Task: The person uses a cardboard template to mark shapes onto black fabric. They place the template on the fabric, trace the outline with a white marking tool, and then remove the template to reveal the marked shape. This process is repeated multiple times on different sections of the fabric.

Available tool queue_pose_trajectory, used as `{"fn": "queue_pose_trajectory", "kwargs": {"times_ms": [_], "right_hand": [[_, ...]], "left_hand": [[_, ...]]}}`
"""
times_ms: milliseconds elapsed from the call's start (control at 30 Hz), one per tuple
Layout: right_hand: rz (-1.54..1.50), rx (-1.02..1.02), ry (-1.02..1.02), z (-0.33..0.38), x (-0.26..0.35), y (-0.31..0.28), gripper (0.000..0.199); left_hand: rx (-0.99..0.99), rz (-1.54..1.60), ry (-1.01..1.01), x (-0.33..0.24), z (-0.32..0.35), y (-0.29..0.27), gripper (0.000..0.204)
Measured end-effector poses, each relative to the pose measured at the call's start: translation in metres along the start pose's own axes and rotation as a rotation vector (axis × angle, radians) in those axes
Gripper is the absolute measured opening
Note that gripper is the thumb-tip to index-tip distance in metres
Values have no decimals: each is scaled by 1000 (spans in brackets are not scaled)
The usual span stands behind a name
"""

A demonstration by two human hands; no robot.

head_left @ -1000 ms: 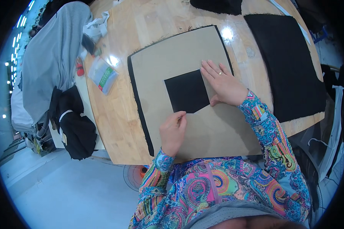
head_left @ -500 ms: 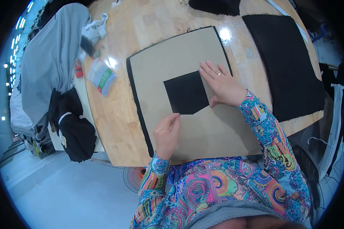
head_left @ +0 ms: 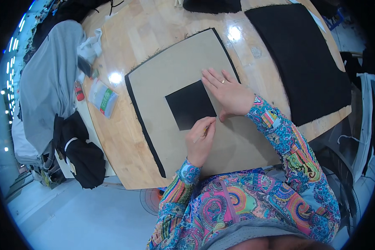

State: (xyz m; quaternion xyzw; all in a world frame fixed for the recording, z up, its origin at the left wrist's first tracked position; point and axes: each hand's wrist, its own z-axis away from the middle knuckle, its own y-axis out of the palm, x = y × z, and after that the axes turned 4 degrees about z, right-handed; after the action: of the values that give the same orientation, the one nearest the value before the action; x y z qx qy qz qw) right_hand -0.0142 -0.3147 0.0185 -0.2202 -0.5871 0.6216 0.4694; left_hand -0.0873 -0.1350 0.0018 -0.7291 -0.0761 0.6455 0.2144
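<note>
A large tan cardboard template (head_left: 162, 79) lies on a piece of black fabric (head_left: 146, 139), whose frayed edges show around it. Near its middle is a pocket-shaped black area (head_left: 189, 104), which looks like a cut-out with the fabric showing through. My right hand (head_left: 231, 98) rests flat on the template just right of this area, fingers stretched out and a ring on one. At the area's lower right corner, my left hand (head_left: 201, 139) is closed in a pinch. A small yellowish bit shows between its fingers, too little to name.
A wooden table (head_left: 112, 146) carries everything. On the right lies another black fabric panel (head_left: 300, 62), with more black cloth (head_left: 212, 5) at the far edge. Leftward are a plastic packet (head_left: 102, 98), a red item (head_left: 78, 91), grey cloth (head_left: 50, 83) and a black bundle (head_left: 81, 154).
My left hand has moved right along the lower edge of the black area, from its lower left to its lower right corner. My right hand stays flat beside it. The whole view has shifted slightly.
</note>
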Motion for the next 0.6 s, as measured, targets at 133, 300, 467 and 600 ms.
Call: {"fn": "queue_pose_trajectory", "kwargs": {"times_ms": [133,300,467,600], "right_hand": [[1,0,1,-1,0,3,123],[-5,-1,5,-1,1,1,123],[-4,17,11,0,1,-2,123],[-13,23,12,0,2,-3,123]], "left_hand": [[8,-23,31,0,-2,0,11],[-9,-47,6,-5,-1,-2,10],[-28,-147,-21,-5,8,-21,9],[-46,-149,-70,-3,15,-31,8]]}}
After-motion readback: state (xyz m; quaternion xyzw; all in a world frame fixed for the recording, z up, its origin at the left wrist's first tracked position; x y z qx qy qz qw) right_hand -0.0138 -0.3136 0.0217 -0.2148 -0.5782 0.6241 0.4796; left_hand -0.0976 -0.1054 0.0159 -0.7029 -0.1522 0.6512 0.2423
